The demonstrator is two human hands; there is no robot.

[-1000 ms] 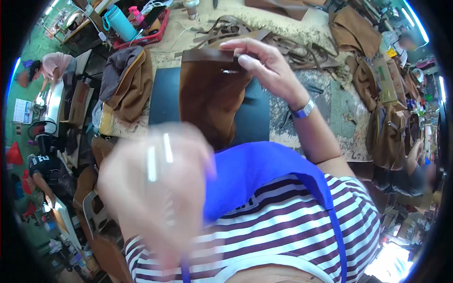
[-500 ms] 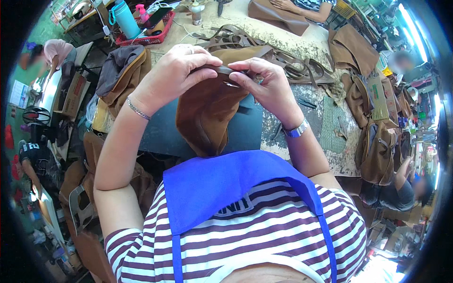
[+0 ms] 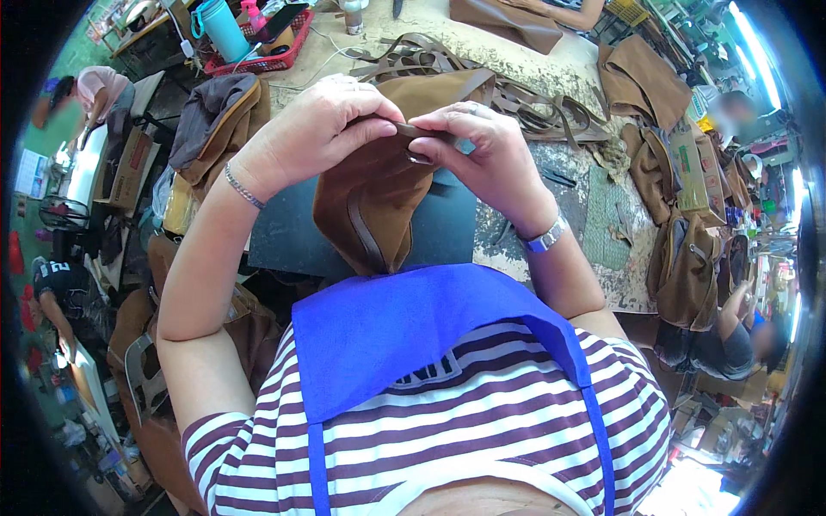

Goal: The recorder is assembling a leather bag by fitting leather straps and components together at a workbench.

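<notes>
A brown bag piece (image 3: 379, 198) with dark brown trim hangs from both hands above a dark sheet on the table. My left hand (image 3: 331, 129) pinches its upper trimmed edge between thumb and fingers. Close beside it, my right hand (image 3: 477, 150) pinches the same edge, and a small shiny metal piece (image 3: 419, 158) shows by the thumb. The two sets of fingertips nearly meet. More brown material (image 3: 430, 90) and a tangle of dark brown straps (image 3: 551, 120) lie just beyond the hands.
The dark sheet (image 3: 284, 232) covers the near table. A red basket (image 3: 288, 58) holding a turquoise bottle (image 3: 222, 33) stands far left, near a brown bag with grey lining (image 3: 219, 129). Brown bags (image 3: 688, 271) are stacked at right. A co-worker's arm (image 3: 568, 13) rests across the table.
My hands have shifted slightly left, still pinching the trimmed edge. The hanging piece has turned a little, showing more of its dark trim strip. The co-worker's arm has moved.
</notes>
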